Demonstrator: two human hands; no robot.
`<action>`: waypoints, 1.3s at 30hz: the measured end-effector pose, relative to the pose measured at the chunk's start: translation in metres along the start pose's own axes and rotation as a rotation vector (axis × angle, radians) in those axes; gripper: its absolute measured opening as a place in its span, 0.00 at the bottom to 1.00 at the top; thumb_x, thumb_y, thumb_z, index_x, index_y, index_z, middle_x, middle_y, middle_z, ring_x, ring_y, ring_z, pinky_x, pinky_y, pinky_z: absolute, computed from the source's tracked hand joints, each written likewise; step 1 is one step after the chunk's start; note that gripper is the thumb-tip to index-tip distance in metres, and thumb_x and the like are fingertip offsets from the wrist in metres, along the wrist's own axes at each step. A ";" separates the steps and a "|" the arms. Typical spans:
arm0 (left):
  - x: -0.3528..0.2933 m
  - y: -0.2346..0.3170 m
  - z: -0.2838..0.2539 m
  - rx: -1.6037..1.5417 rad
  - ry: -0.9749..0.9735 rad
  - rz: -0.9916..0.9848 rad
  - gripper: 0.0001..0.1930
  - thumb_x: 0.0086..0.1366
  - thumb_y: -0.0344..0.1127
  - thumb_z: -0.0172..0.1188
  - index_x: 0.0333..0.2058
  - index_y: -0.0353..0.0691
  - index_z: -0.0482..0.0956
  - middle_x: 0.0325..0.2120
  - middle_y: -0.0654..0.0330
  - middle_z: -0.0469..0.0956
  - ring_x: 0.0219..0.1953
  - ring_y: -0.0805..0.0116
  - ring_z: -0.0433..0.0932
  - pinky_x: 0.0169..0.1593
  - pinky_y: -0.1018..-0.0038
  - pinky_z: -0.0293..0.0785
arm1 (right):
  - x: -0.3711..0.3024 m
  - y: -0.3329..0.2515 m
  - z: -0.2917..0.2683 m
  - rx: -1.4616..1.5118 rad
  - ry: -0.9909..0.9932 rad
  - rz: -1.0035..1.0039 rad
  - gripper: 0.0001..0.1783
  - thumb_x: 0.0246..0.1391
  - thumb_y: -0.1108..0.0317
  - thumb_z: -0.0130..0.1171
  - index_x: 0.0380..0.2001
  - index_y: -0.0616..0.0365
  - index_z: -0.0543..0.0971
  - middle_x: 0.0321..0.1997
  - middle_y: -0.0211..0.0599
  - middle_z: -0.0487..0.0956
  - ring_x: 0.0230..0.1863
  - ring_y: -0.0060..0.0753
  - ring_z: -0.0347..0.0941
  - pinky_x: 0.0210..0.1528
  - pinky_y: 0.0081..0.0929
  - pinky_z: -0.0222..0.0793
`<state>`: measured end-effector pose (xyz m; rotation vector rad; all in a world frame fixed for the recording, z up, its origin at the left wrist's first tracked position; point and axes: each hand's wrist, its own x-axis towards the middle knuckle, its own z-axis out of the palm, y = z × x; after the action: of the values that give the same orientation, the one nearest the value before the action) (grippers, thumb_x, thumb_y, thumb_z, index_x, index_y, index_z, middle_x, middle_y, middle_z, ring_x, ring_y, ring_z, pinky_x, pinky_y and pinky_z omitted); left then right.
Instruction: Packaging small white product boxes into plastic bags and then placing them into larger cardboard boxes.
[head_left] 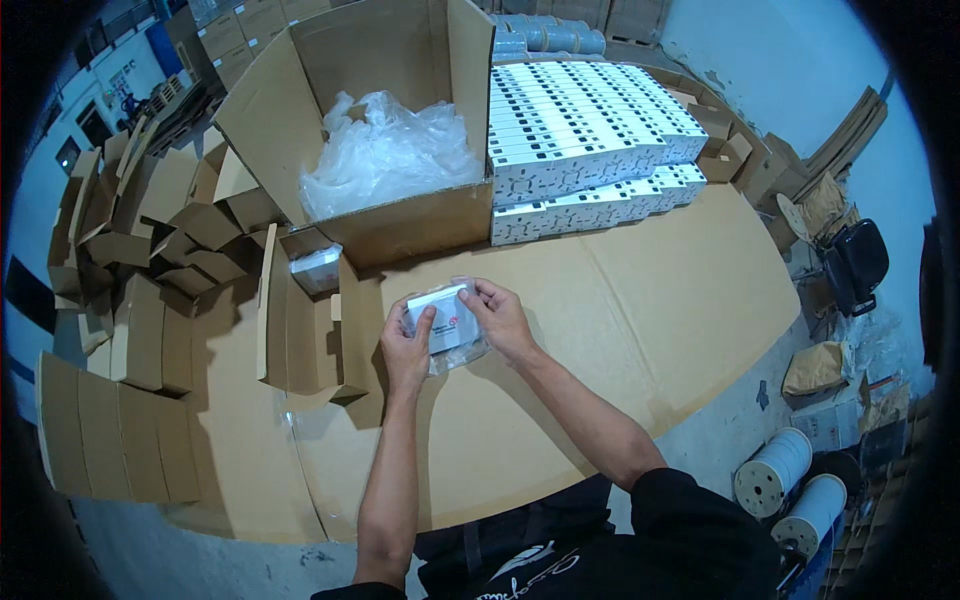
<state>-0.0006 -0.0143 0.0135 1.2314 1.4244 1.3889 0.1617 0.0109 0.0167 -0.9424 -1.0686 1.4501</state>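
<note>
Between both hands I hold a small white box in a clear plastic bag (447, 322) above the cardboard-covered table. My left hand (405, 345) grips its left side, thumb on the front. My right hand (500, 318) pinches the bag's upper right corner. Just left of my left hand stands a narrow open carton (298, 335), its flaps spread. Inside its far end lies a plastic-wrapped white packet (317, 268). Behind it a large open carton (425, 227) holds a heap of crumpled clear plastic bags (390, 150).
Stacked white printed boxes (590, 130) fill the table's back right. Several empty brown cartons (170, 230) crowd the left, with more cartons (115, 430) nearer me. Cable spools (775, 470) and a black chair (856, 262) stand on the floor at right.
</note>
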 end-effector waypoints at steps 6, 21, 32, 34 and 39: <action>-0.003 0.005 0.002 -0.084 -0.018 0.074 0.22 0.78 0.48 0.50 0.52 0.33 0.80 0.43 0.55 0.83 0.46 0.69 0.80 0.52 0.72 0.75 | 0.001 0.008 0.001 0.192 0.044 -0.048 0.16 0.71 0.66 0.54 0.50 0.66 0.82 0.47 0.36 0.85 0.45 0.21 0.78 0.49 0.22 0.76; -0.008 0.037 -0.003 -0.053 -0.054 0.311 0.33 0.78 0.59 0.40 0.59 0.34 0.77 0.55 0.58 0.80 0.55 0.68 0.77 0.62 0.68 0.69 | -0.008 -0.015 -0.001 0.268 -0.090 -0.210 0.18 0.72 0.65 0.52 0.51 0.69 0.81 0.57 0.46 0.81 0.59 0.32 0.75 0.64 0.31 0.68; -0.006 0.035 0.005 -0.318 -0.167 0.274 0.32 0.66 0.46 0.68 0.63 0.36 0.70 0.52 0.53 0.78 0.52 0.64 0.79 0.56 0.69 0.76 | -0.004 -0.023 -0.009 0.231 -0.207 -0.289 0.25 0.60 0.65 0.68 0.57 0.66 0.78 0.58 0.44 0.80 0.60 0.32 0.74 0.65 0.32 0.67; -0.006 0.028 -0.001 -0.277 -0.213 0.226 0.32 0.63 0.39 0.72 0.62 0.36 0.71 0.51 0.55 0.78 0.51 0.66 0.79 0.55 0.71 0.76 | -0.005 -0.023 -0.014 -0.002 -0.273 -0.153 0.27 0.55 0.69 0.72 0.57 0.64 0.77 0.56 0.42 0.80 0.55 0.28 0.76 0.60 0.30 0.72; -0.001 0.012 -0.009 -0.218 -0.270 0.000 0.16 0.65 0.33 0.69 0.49 0.36 0.79 0.46 0.59 0.81 0.49 0.69 0.78 0.54 0.73 0.75 | -0.005 -0.027 -0.022 -0.138 -0.244 -0.036 0.18 0.57 0.76 0.67 0.51 0.65 0.81 0.50 0.36 0.83 0.49 0.23 0.77 0.53 0.26 0.75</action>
<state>-0.0075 -0.0186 0.0261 1.2229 1.0595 1.2848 0.1906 0.0103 0.0363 -0.8522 -1.3726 1.5032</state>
